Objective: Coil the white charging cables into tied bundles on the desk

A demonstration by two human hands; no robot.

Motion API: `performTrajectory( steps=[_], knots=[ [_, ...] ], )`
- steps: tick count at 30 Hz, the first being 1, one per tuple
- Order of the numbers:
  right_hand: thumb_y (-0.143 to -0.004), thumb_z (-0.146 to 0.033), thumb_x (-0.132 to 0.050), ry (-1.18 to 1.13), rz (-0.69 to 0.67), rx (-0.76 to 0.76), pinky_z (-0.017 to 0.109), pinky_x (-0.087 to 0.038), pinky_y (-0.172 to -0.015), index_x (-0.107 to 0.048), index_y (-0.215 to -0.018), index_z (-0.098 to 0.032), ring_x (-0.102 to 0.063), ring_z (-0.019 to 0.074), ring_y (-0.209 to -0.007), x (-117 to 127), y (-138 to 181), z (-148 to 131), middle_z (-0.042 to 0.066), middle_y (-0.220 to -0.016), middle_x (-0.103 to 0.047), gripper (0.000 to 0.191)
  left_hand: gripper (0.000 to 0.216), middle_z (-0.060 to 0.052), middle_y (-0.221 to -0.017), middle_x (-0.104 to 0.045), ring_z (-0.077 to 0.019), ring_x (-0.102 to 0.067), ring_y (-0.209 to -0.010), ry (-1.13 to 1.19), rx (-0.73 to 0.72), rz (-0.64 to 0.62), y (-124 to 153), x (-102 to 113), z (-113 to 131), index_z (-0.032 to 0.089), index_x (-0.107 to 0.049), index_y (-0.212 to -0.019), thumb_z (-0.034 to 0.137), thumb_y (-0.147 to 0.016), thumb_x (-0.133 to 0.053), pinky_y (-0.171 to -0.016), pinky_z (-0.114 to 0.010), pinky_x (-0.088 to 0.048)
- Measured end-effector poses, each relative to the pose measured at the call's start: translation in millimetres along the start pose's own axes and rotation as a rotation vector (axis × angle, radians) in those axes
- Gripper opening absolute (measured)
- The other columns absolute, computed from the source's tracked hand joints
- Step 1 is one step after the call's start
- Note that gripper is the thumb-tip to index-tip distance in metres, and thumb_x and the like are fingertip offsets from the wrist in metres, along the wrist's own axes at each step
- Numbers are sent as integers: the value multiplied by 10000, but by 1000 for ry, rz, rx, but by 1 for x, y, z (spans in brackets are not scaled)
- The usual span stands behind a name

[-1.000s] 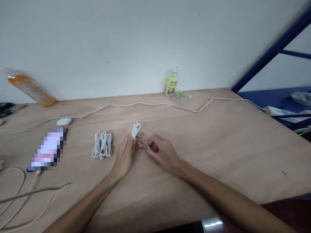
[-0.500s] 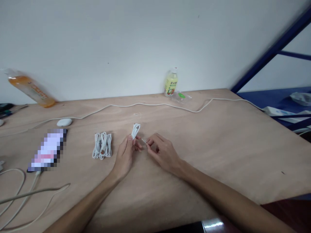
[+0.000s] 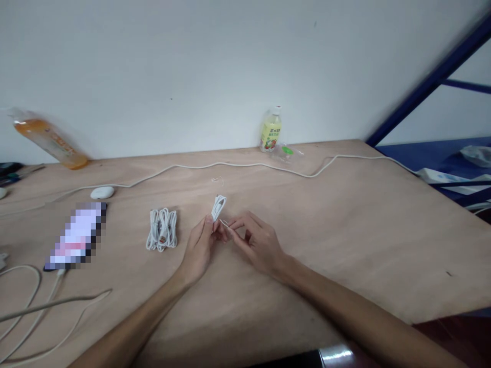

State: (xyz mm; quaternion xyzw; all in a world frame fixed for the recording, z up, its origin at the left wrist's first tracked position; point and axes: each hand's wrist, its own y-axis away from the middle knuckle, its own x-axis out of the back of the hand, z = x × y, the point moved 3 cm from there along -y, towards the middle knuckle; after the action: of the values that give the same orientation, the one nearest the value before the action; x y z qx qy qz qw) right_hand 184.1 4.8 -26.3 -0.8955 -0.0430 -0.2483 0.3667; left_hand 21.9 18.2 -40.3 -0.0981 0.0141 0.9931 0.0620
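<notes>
A folded white cable point(image 3: 218, 206) stands up out of my left hand point(image 3: 200, 243), which is closed around its lower part. Close by on the right, my right hand point(image 3: 258, 244) pinches a thin white twist tie point(image 3: 224, 224) between thumb and forefinger. The tie's free end reaches the cable; whether it goes around it I cannot tell. Left of my hands, several coiled white cables point(image 3: 161, 230) lie side by side on the table. Small white tie pieces point(image 3: 217, 180) rest on the surface beyond the held cable.
A phone point(image 3: 79, 235) with a charging cord lies at the left, near a white earbud case point(image 3: 102, 192). Along the wall are an orange bottle point(image 3: 49, 139), a yellow drink bottle point(image 3: 271, 130) and clear plastic point(image 3: 287, 152). A long white cord point(image 3: 238, 165) crosses the table's back.
My left hand and the cable have shifted slightly right, towards my right hand. The tie's end has come nearer to the cable, and the gap between my hands has narrowed.
</notes>
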Motion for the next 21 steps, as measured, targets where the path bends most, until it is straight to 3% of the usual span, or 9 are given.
performTrajectory(
  steps=[9,21],
  knots=[
    [-1112,-197,-578,19,18,15,245,-562,-584,-683,-1013,-221,-736,162,-803,1,2,-5,61,-968,-781,147,661,16,-744,-535,-190,-511,-725,11,39,-36,1,-2,-4,241,-556,-740,879,-834,-706,-744,-347,-487],
    [-1095,-175,-612,-12,85,25,277,-638,-705,-710,-1039,-225,-766,190,-932,0,2,-7,70,-1007,-782,124,606,23,-704,-530,-192,-490,-701,-111,-11,-160,6,-4,0,246,-523,-751,799,-996,-566,-728,-345,-412]
  ],
)
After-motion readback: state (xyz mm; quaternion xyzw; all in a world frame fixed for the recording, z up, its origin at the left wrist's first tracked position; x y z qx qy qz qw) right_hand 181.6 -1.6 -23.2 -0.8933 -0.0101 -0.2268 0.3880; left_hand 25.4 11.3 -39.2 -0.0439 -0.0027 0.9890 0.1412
